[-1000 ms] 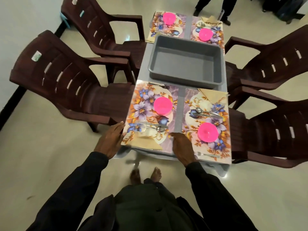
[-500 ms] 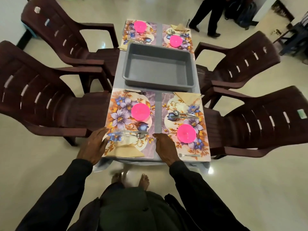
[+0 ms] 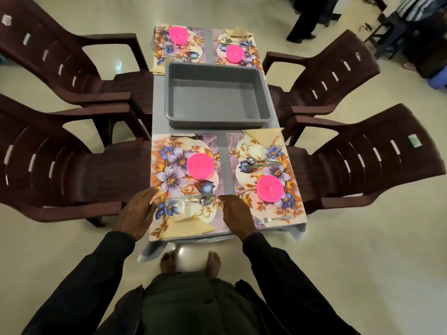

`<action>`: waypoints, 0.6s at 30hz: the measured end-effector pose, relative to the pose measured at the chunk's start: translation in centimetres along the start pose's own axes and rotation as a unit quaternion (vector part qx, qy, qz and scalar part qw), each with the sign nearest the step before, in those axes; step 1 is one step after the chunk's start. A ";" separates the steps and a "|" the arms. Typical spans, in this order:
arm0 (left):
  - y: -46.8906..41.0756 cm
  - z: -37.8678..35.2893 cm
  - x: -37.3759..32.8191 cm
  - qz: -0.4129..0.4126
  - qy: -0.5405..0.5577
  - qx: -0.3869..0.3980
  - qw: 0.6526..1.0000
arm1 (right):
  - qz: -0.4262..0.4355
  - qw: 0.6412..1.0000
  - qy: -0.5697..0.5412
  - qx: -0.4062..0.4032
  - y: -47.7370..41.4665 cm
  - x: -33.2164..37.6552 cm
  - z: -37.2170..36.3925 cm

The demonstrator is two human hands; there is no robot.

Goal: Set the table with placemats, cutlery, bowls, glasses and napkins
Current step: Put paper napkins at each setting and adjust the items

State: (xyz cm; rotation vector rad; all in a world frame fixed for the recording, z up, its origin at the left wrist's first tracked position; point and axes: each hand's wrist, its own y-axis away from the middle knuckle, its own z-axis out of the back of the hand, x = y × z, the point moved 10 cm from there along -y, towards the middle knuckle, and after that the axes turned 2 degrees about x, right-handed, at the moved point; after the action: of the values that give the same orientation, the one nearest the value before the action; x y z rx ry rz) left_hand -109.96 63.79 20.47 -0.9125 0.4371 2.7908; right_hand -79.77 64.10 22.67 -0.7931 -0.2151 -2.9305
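A floral placemat (image 3: 169, 165) lies at the table's near left, carrying a pink bowl (image 3: 200, 165), a clear glass (image 3: 175, 207), a spoon (image 3: 205, 199), a fork (image 3: 187, 136) and a folded beige napkin (image 3: 191, 228). My left hand (image 3: 139, 210) lies flat on this mat's left edge. My right hand (image 3: 235, 213) lies flat on its right edge, fingers spread. The near right placemat (image 3: 290, 201) holds a pink bowl (image 3: 269, 188), a spoon (image 3: 256, 160), a fork (image 3: 273, 219) and a napkin (image 3: 263, 136). Two more set placemats with pink bowls (image 3: 178, 35) (image 3: 234, 53) lie at the far end.
An empty grey tub (image 3: 216, 94) sits mid-table. Dark brown plastic armchairs stand close on both sides, two left (image 3: 60, 165) (image 3: 72, 59) and two right (image 3: 375, 160) (image 3: 333, 68). A person's legs (image 3: 304, 22) stand beyond the far end. My bare feet (image 3: 191, 262) are under the near edge.
The view has swung and centred on the table. Both hands keep the same hold on the near left placemat's edges.
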 end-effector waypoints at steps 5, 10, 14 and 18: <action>0.3 2.1 -1.2 -0.020 -0.003 0.004 1.000 | -0.027 1.000 0.013 -0.001 -0.5 0.7 -0.7; -0.1 3.0 -0.4 -0.017 0.000 0.006 1.000 | -0.020 0.999 0.030 -0.031 -1.3 1.6 -1.1; -0.5 3.3 0.3 -0.037 0.000 0.012 0.999 | -0.032 0.998 0.038 -0.047 -2.1 2.0 -1.5; -1.3 3.1 1.6 -0.033 0.003 0.022 0.999 | -0.044 0.997 0.036 -0.050 -3.3 1.9 -1.8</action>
State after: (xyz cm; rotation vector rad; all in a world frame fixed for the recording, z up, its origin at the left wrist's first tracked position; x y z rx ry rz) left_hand -112.55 66.16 21.58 -0.9086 0.4595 2.7076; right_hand -82.67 66.92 21.77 -0.7052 -0.0996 -3.0690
